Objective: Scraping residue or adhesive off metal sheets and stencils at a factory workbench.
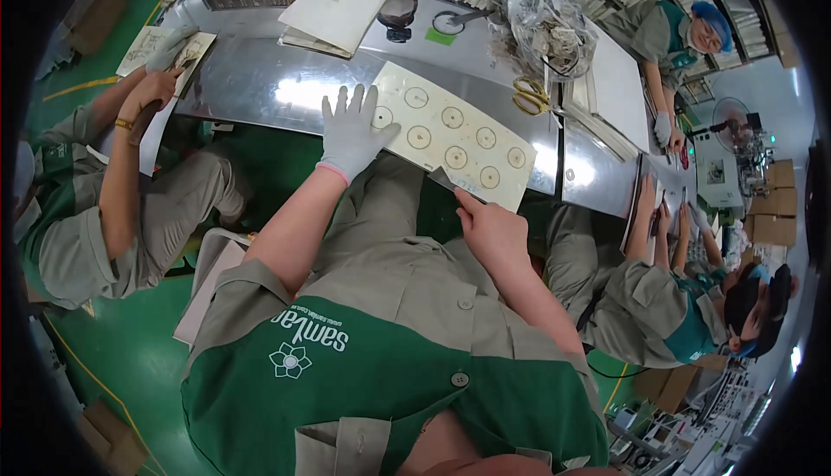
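Observation:
A cream-coloured flat board with several printed circles lies aslant over the near edge of the metal table. My left hand, in a pale glove with a pink cuff, rests flat at the board's left end with its fingers spread. Bare and closed, my right hand grips a scraper with a dark flat blade. That blade is at the board's near edge; whether it touches the surface I cannot tell. My right palm hides most of the scraper's handle.
Yellow-handled scissors lie right of the board, near a clear plastic bag of scraps. Large pale sheets are stacked beyond my left hand. Co-workers sit left and right along the metal table; another is at the far right.

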